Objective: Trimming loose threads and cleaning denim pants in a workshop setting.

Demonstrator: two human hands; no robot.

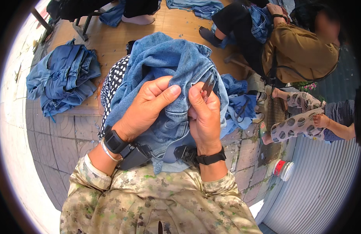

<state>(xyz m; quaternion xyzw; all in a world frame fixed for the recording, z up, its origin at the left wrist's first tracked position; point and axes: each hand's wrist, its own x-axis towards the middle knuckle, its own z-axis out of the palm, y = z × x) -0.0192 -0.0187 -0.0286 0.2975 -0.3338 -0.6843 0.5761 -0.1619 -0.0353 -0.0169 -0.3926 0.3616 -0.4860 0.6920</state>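
A blue denim garment [168,58] lies bunched across my lap, with seams and a folded flap facing up. My left hand [148,102] pinches its cloth between thumb and fingers. Just to the right, my right hand [206,112] grips the edge of the same seam. Dark pointed blades, seemingly thread snips [209,85], stick out from between the fingers of this hand; their handle is hidden in the palm. Black straps with small devices circle both wrists.
A stack of folded jeans [66,73] sits on a tan mat [116,38] to the left. More denim [239,105] lies at right. A seated person [297,52] handles denim; a child [306,114] is at right, beyond paving. A white tub [286,171] stands by a ribbed shutter [321,175].
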